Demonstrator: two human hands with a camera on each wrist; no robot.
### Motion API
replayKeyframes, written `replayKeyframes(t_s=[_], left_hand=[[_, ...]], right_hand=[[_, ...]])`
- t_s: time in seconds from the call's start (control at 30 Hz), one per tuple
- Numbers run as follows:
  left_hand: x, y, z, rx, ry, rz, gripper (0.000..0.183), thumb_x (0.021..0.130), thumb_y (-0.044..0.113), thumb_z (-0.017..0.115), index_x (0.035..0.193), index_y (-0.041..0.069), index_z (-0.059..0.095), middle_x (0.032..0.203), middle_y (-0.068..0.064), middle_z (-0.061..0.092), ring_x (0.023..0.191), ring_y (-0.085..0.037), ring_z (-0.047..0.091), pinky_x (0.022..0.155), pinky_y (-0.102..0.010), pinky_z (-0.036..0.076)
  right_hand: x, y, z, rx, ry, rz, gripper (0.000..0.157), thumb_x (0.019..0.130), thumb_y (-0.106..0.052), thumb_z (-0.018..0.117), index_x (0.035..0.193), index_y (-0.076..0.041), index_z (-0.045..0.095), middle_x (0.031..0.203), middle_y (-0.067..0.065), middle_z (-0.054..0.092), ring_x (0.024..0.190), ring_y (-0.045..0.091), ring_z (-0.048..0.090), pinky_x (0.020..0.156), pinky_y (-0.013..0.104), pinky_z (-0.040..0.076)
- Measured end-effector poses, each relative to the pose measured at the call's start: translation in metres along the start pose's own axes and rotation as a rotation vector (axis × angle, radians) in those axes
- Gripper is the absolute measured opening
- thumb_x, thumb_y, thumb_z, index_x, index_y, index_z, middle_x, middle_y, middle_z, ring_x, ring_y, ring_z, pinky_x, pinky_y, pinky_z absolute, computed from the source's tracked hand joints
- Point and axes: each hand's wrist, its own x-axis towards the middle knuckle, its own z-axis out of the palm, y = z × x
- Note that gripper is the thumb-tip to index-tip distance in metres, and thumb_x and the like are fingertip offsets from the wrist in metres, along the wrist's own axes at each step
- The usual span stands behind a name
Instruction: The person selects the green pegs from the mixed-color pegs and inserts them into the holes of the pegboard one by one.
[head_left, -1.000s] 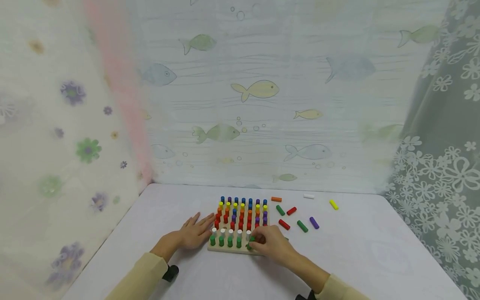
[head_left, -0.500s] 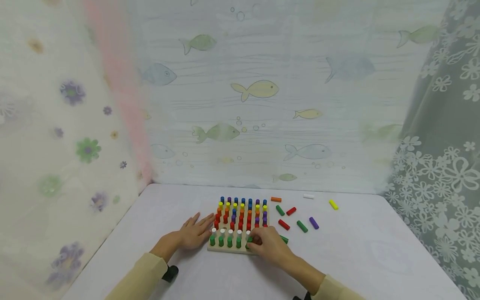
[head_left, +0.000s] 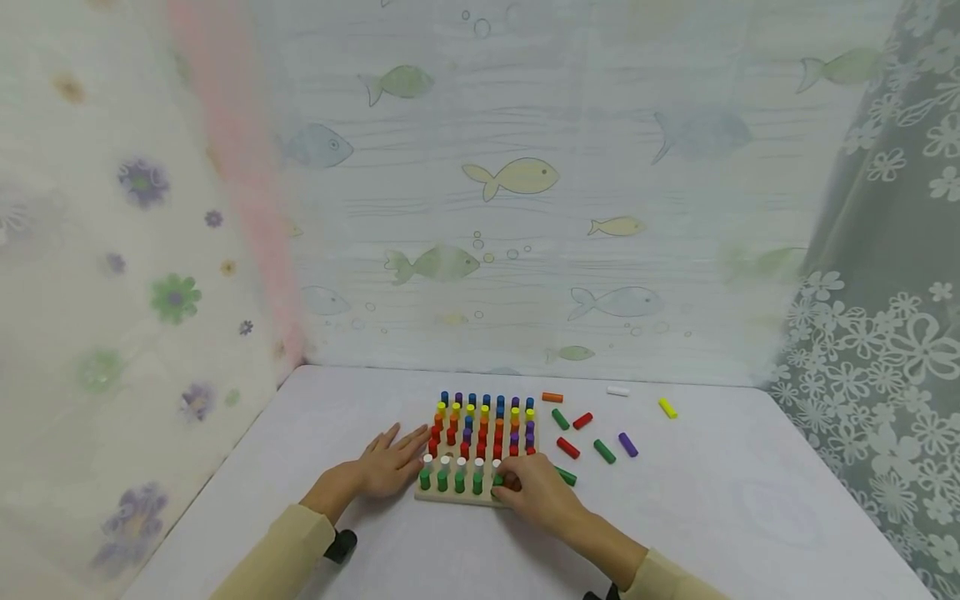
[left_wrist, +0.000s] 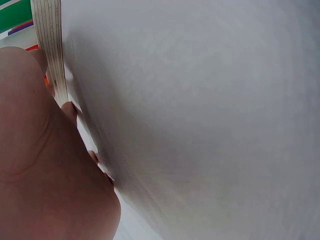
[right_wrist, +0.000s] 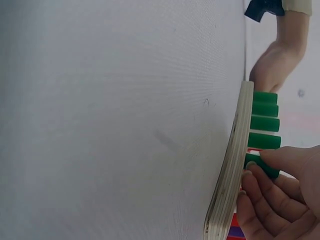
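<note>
A wooden pegboard (head_left: 457,498) lies on the table, filled with rows of coloured pegs. My right hand (head_left: 543,493) is at its front right and pinches a green peg (right_wrist: 267,168) between thumb and fingers. In the right wrist view that peg is at the end of the green front row, slightly tilted against its neighbours, its base at the board. Behind the green row runs a row of white pegs (head_left: 461,467). My left hand (head_left: 388,468) lies flat with spread fingers at the board's left edge; the thumb overlaps the board's side (left_wrist: 50,45) in the left wrist view.
Right of the board lie loose pegs: a green one (head_left: 566,476) close by the right hand, red (head_left: 568,448), purple (head_left: 628,446), orange (head_left: 552,397), white (head_left: 618,391) and yellow (head_left: 667,408). A patterned curtain (head_left: 517,250) hangs behind the white table (head_left: 420,558).
The right hand has shifted slightly and the pinched green peg has become more upright in the front row. A loose green peg beside that hand shows more. The left hand has stayed put.
</note>
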Motion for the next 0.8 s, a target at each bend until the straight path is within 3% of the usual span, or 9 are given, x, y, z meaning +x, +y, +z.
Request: replayKeyframes(t_s=[0.37, 0.8], left_hand=[[0.002, -0.002, 0.002, 0.008, 0.000, -0.006, 0.061, 0.109, 0.043, 0.040, 0.165, 0.023, 0.023, 0.171, 0.002, 0.019, 0.157, -0.042, 0.003, 0.123, -0.065, 0.005], [-0.001, 0.000, 0.001, 0.000, 0.000, -0.004, 0.061, 0.109, 0.043, 0.040, 0.165, 0.023, 0.023, 0.171, 0.001, 0.020, 0.156, -0.043, 0.003, 0.122, -0.066, 0.006]], right_hand=[[-0.001, 0.000, -0.006, 0.016, -0.028, 0.008, 0.013, 0.092, -0.015, 0.077, 0.102, -0.006, 0.077, 0.081, -0.011, 0.069, 0.072, 0.001, 0.059, 0.067, 0.018, 0.054], [-0.019, 0.002, -0.024, 0.010, -0.080, 0.007, 0.007, 0.093, -0.020, 0.076, 0.095, -0.013, 0.075, 0.077, -0.014, 0.065, 0.069, 0.003, 0.057, 0.065, 0.020, 0.052]])
